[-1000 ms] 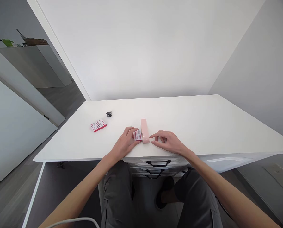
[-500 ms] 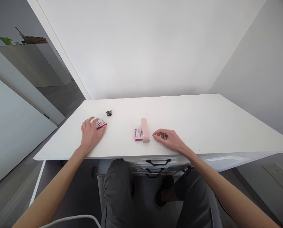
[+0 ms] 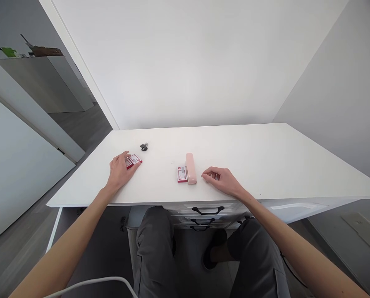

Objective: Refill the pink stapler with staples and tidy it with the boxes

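My left hand is at the left part of the white desk, its fingers and thumb closed around two small red-and-white staple boxes lying side by side. The fingers partly cover the left box. A black binder clip lies just beyond them. Near the middle, a pink stapler lies lengthwise away from me, with another red-and-white staple box close against its left side. To the right of the stapler my right hand rests on the desk, fingers loosely curled together, with nothing seen in them and apart from the stapler.
The white desk runs up to a white wall. Drawers with black handles are under its front edge, above my legs. A white cable crosses at bottom left. A doorway opens at left.
My left hand has shifted slightly right, its fingers drawing closer together around the boxes. My right hand stays about where it was. The whole view has moved a little.
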